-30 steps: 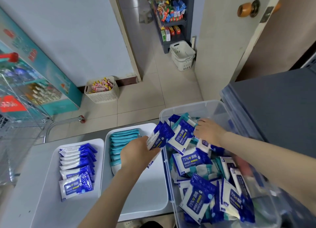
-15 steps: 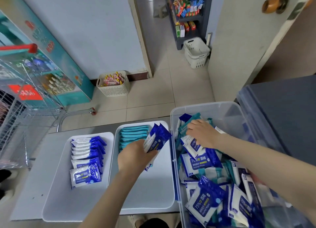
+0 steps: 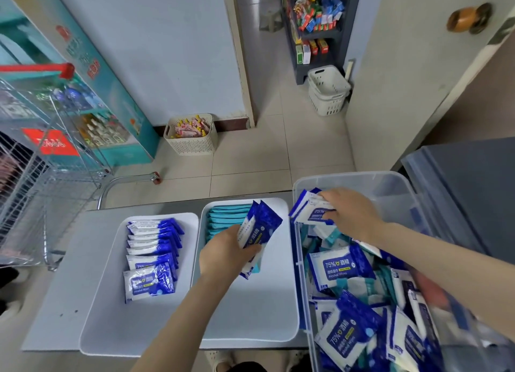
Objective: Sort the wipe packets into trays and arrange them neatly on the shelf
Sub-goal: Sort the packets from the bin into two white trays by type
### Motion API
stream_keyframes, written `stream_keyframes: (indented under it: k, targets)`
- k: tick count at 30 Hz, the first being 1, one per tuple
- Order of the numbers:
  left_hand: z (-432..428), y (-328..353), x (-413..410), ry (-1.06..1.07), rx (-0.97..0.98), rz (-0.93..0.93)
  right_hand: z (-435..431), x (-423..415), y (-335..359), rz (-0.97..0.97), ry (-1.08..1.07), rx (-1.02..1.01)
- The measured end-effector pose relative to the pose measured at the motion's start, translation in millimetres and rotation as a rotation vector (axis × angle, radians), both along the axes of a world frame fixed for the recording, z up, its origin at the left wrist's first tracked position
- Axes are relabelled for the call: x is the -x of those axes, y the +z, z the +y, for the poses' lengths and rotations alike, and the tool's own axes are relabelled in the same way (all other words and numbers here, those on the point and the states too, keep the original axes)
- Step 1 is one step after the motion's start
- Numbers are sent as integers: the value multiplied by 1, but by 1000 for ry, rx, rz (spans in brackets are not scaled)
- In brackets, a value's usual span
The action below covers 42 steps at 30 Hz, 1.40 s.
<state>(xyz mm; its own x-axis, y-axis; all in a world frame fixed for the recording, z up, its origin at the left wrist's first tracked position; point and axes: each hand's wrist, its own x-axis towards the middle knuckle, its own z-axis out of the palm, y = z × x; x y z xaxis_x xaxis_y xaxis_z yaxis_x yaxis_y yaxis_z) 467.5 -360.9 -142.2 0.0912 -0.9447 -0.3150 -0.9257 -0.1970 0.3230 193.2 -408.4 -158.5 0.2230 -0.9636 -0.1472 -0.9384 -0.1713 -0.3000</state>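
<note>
- The left hand (image 3: 223, 249) hovers over the middle tray (image 3: 264, 316), its fingers curled round a fanned bunch of glossy blue-and-white wipe packets (image 3: 260, 226) that stand on end. Their crimped top edges point away from the person.
- The right hand (image 3: 354, 212) is at the far-left corner of the clear plastic bin (image 3: 348, 178). Its fingers and thumb pinch flat blue-and-white packets (image 3: 309, 211) that are lifted off the heap.
- Loose packets (image 3: 341, 265) fill the bin in a crinkled jumble, most of them blue and white with some teal. The bin's walls are translucent and its corners are rounded.
- The middle tray is smooth white plastic with rounded corners. It holds a tight overlapping row of matte teal packets (image 3: 225, 215) at its far end.
- The left tray (image 3: 111, 316) is of the same make and carries a shingled row of shiny blue-and-white packets (image 3: 153, 249).
- Both trays sit side by side on a flat grey tabletop (image 3: 69, 260), and the middle tray is just beside the bin.
- Half a second ago the right hand lay lower, pressed among the packets in the bin. It has since raised its packets to the rim.
- The left hand keeps the same bunch over the same tray.
</note>
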Motion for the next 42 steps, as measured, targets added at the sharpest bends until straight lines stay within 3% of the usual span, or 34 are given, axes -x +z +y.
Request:
stream_keyframes:
  k: [6,11,16,20,28,34,38,42]
  targets:
    - [-4,-1,-36,49,-58,124,-2,-56,29,-85,-84,-13]
    - [-4,-12,-88,126,-140,275,1,-120,32,-110,-75,-137]
    - [-2,-21,-162,153,-173,227,-3,-187,29,-302,-150,-293]
    - [-4,-28,-222,136,-247,230,-6,-237,26,-313,-154,-327]
    - [-1,-56,-280,-339,-275,-205,1,-323,1,-325,-208,-364]
    - [-2,-105,-289,-543,-337,-209,13,-356,-18,-289,-222,-367]
    - [-7,-114,-294,-544,-222,-175,24,-366,-23,-232,-222,-381]
    - [-26,-122,-309,-624,-96,-75,42,-377,-34,-56,-57,-398]
